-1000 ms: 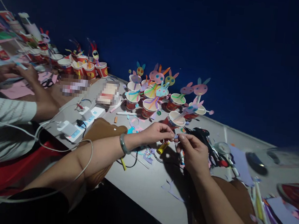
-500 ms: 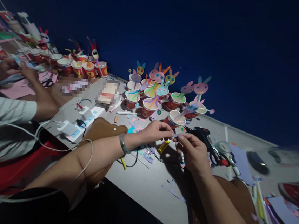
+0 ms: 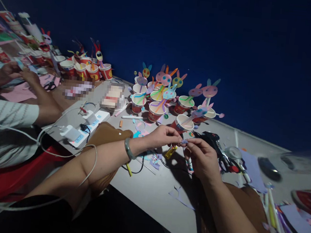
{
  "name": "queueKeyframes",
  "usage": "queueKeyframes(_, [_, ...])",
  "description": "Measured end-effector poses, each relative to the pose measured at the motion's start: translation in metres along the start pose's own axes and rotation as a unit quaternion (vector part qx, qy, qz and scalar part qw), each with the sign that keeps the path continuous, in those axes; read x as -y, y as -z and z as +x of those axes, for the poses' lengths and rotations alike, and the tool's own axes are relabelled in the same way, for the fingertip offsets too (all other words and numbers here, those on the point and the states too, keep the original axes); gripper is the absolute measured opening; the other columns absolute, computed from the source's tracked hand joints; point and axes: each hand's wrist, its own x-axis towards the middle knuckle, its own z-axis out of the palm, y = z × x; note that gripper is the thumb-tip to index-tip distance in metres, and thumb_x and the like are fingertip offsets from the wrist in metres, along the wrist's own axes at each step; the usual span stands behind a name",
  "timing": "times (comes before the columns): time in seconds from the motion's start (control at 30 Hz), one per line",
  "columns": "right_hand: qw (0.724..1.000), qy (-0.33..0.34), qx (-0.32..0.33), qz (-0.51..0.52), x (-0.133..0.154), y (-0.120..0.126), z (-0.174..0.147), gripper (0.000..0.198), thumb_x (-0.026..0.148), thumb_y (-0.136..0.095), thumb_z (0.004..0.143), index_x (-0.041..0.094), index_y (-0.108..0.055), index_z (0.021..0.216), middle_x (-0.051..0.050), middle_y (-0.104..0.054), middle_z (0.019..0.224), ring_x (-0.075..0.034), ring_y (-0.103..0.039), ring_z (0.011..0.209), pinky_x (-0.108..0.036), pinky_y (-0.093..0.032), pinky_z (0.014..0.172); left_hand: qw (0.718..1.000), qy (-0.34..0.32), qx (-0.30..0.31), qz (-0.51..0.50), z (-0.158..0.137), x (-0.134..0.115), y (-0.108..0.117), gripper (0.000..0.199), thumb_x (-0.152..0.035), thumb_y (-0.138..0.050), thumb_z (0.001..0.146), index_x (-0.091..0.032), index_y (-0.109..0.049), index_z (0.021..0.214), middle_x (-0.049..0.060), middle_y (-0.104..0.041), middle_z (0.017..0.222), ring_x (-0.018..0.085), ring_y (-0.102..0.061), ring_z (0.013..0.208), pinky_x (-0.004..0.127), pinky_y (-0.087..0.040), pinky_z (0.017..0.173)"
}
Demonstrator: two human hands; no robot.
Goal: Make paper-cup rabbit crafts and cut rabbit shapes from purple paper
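Note:
A small purple paper piece [image 3: 184, 142] is pinched between the fingertips of both hands above the table. My left hand [image 3: 166, 137], with a bracelet [image 3: 128, 149] on its wrist, holds the piece's left end. From the other side my right hand [image 3: 202, 156] grips it, thumb and forefinger closed. Just below the fingers lies a yellow bottle or tube [image 3: 170, 152]. Behind my hands stands a red-and-white paper cup [image 3: 182, 123] with a paper rabbit figure [image 3: 200, 112] leaning out of it.
Several more cups with paper rabbits [image 3: 157, 111] stand along the back. A power strip [image 3: 89, 128] with cables lies left, near a co-worker's arm [image 3: 45, 98]. Purple paper scraps [image 3: 155, 160] litter the table [image 3: 147, 196]. A black glue gun [image 3: 211, 138] and purple sheet [image 3: 254, 172] lie right.
More of the purple paper piece shows between my fingertips now. Both hands keep nearly the same place.

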Motion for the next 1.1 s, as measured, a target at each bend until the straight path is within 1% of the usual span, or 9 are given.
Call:
queueKeyframes(0.1, [1.000,-0.015,0.008,-0.009,-0.001,0.001,0.001,0.023,0.042,-0.074,0.075,0.020,-0.067,0.077,0.001,-0.063,0.060,-0.010,-0.051,0.045,-0.024,-0.043,0.040,0.996,-0.054,-0.017,0.070,0.000,0.003,0.000,0.017,-0.026,-0.070,0.072,-0.010,-0.066,0.073,0.001,-0.064,0.067,0.007,-0.055,0.063,0.020,-0.042,0.061])
queueKeyframes(0.2, [0.999,-0.034,0.008,-0.032,-0.005,0.002,0.002,0.027,0.046,-0.075,0.074,0.020,-0.066,0.075,0.004,-0.056,0.048,-0.011,-0.050,0.041,-0.023,-0.042,0.040,0.981,-0.108,-0.038,0.157,-0.003,0.004,-0.002,0.011,-0.022,-0.066,0.074,-0.011,-0.067,0.077,0.001,-0.065,0.069,0.008,-0.056,0.065,0.020,-0.042,0.063])
queueKeyframes(0.3, [0.998,-0.034,-0.001,-0.051,-0.008,0.004,0.003,0.029,0.045,-0.079,0.070,0.019,-0.065,0.072,0.004,-0.057,0.049,-0.010,-0.051,0.043,-0.023,-0.042,0.043,0.970,-0.128,-0.044,0.201,-0.006,0.003,-0.002,0.008,-0.018,-0.064,0.073,-0.012,-0.067,0.078,0.001,-0.066,0.071,0.008,-0.057,0.067,0.021,-0.042,0.065])
queueKeyframes(0.37, [0.998,-0.031,0.001,-0.054,-0.010,0.005,0.004,0.029,0.043,-0.081,0.068,0.019,-0.065,0.074,0.003,-0.060,0.053,-0.010,-0.053,0.044,-0.023,-0.043,0.044,0.973,-0.120,-0.049,0.194,-0.006,0.003,-0.002,0.009,-0.020,-0.064,0.073,-0.012,-0.067,0.077,0.000,-0.066,0.070,0.008,-0.056,0.066,0.021,-0.042,0.064])
queueKeyframes(0.47, [0.998,-0.026,0.010,-0.053,-0.010,0.005,0.003,0.029,0.043,-0.081,0.068,0.020,-0.065,0.075,0.002,-0.062,0.056,-0.011,-0.053,0.046,-0.023,-0.043,0.044,0.985,-0.086,-0.051,0.143,-0.003,0.002,-0.002,0.013,-0.024,-0.066,0.074,-0.011,-0.066,0.076,0.000,-0.063,0.069,0.007,-0.054,0.065,0.020,-0.041,0.062])
queueKeyframes(0.6, [0.998,-0.024,0.017,-0.061,-0.009,0.003,0.002,0.032,0.046,-0.081,0.067,0.020,-0.065,0.075,0.001,-0.063,0.058,-0.011,-0.053,0.046,-0.024,-0.045,0.043,0.998,-0.016,-0.030,0.054,0.000,0.000,-0.001,0.016,-0.025,-0.068,0.072,-0.011,-0.063,0.073,-0.001,-0.059,0.064,0.006,-0.051,0.060,0.020,-0.039,0.059])
queueKeyframes(0.77, [0.998,-0.032,0.025,-0.049,-0.010,0.004,0.003,0.030,0.045,-0.081,0.068,0.020,-0.064,0.073,0.002,-0.061,0.057,-0.011,-0.053,0.047,-0.023,-0.044,0.042,0.997,0.063,0.001,-0.034,0.001,0.001,-0.002,0.016,-0.026,-0.067,0.075,-0.011,-0.061,0.076,-0.001,-0.060,0.063,0.006,-0.053,0.057,0.021,-0.040,0.059])
queueKeyframes(0.93, [0.999,-0.022,0.012,-0.029,-0.010,0.005,0.003,0.029,0.043,-0.080,0.070,0.019,-0.064,0.072,0.001,-0.064,0.062,-0.010,-0.053,0.047,-0.023,-0.044,0.043,0.997,0.064,0.011,-0.043,0.001,0.007,-0.002,0.026,-0.033,-0.073,0.073,-0.011,-0.062,0.081,0.000,-0.065,0.069,0.006,-0.055,0.060,0.021,-0.040,0.059])
queueKeyframes(1.1, [0.998,-0.028,0.019,-0.049,-0.012,0.007,0.004,0.030,0.045,-0.078,0.072,0.020,-0.063,0.073,0.001,-0.063,0.060,-0.011,-0.054,0.048,-0.023,-0.044,0.043,0.997,0.060,0.003,-0.049,0.002,0.007,-0.001,0.028,-0.035,-0.074,0.072,-0.010,-0.061,0.076,0.000,-0.064,0.067,0.005,-0.054,0.058,0.021,-0.039,0.059])
